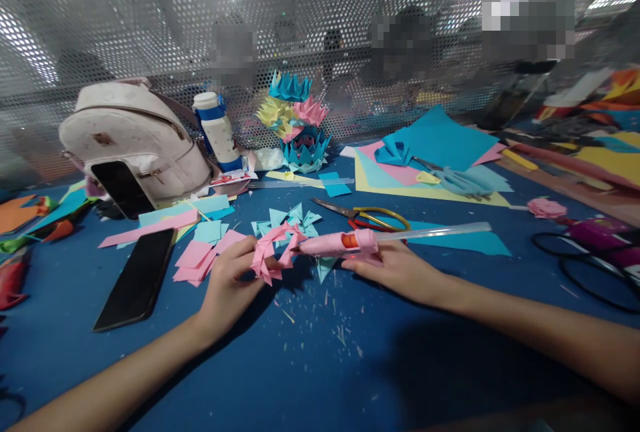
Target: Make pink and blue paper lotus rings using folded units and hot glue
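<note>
My left hand (231, 280) pinches a ring of folded pink paper (265, 253) with pointed tips, held just above the blue table. In my right hand (400, 271) is a pink hot glue gun (337, 243), a clear glue stick (440, 232) jutting from its back end. The gun's nozzle meets the right side of the pink ring; whether it touches the paper I cannot tell. Light blue folded paper pieces (295, 217) lie right behind the ring. Scissors with yellow and red handles (383, 217) rest behind the glue gun.
Pink paper squares (195, 260) and a black phone (137, 280) lie to the left. Farther back stand a white backpack (135, 132), a bottle (217, 132) and a tiered paper flower (305, 145). Paper sheets (445, 139) with blue-handled scissors (463, 182) are back right, before a perforated metal screen.
</note>
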The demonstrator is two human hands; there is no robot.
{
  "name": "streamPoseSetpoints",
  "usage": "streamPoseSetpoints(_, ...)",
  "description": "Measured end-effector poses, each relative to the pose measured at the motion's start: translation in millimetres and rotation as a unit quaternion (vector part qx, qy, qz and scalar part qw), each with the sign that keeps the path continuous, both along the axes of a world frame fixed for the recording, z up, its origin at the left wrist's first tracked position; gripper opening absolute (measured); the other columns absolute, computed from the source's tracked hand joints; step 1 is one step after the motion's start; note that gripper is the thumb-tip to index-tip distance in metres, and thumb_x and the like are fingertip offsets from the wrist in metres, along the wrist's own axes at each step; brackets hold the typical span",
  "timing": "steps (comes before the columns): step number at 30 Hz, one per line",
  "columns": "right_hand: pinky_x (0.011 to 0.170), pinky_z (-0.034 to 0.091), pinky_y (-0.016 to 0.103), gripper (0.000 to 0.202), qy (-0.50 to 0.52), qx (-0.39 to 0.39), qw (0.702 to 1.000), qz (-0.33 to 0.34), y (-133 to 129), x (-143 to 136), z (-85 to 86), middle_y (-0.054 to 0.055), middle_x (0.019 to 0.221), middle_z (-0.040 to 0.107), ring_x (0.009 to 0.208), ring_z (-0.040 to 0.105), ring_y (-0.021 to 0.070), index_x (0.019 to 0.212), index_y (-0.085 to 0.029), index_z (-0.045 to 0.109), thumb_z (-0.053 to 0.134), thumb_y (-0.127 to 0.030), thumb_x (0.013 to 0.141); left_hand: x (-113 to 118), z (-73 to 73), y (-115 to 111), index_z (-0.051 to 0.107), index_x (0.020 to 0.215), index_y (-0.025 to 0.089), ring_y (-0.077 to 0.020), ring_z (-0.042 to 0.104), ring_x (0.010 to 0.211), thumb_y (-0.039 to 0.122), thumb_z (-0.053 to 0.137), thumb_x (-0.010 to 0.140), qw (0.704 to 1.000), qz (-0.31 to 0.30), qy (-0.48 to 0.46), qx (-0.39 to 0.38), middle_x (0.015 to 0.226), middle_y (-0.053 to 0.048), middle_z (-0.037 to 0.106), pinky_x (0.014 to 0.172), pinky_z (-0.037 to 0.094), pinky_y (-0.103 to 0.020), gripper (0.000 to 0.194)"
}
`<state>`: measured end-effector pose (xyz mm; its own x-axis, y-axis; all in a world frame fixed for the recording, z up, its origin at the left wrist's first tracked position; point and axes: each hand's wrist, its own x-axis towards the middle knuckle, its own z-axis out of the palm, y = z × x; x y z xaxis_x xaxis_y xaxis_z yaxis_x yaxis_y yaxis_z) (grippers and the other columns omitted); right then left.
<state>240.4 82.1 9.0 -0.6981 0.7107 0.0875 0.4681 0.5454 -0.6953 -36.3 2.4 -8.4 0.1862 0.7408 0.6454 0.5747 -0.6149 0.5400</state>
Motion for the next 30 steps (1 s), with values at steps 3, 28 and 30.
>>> streamPoseSetpoints(3,0.083,0.052,0.035,0.042,-0.012,-0.003,1.000,0.003,0,1,0.2,0.003,0.102,0.072,0.091,0.065,0.0229,0.110,-0.022,0.070,0.052,-0.054,0.090,0,-0.4,0,0.074,0.085,0.023,-0.0183,0.058,0.069,0.015,0.067,0.085,1.000,0.002,0.001,0.000,0.074,-0.003,0.066,0.067,0.045,-0.032,0.010)
streamPoseSetpoints(28,0.067,0.047,0.031,0.039,0.008,0.111,0.988,-0.105,23,15,19.0,0.004,0.077,0.065,0.072,0.057,0.0192,0.085,-0.019,0.067,0.054,-0.055,0.087,2,7.2,0,0.070,0.072,0.020,-0.0160,0.061,0.068,0.015,0.067,0.082,0.996,0.019,-0.088,-0.028,0.072,-0.001,0.068,0.065,0.046,-0.030,0.012)
streamPoseSetpoints(30,0.065,0.044,0.032,0.043,-0.005,0.139,0.978,-0.154,33,30,27.6,0.005,0.074,0.063,0.069,0.055,0.0192,0.082,-0.018,0.067,0.052,-0.059,0.086,2,6.9,-1,0.070,0.074,0.020,-0.0160,0.062,0.069,0.014,0.066,0.082,0.996,0.012,-0.087,-0.028,0.074,-0.001,0.069,0.066,0.047,-0.030,0.011)
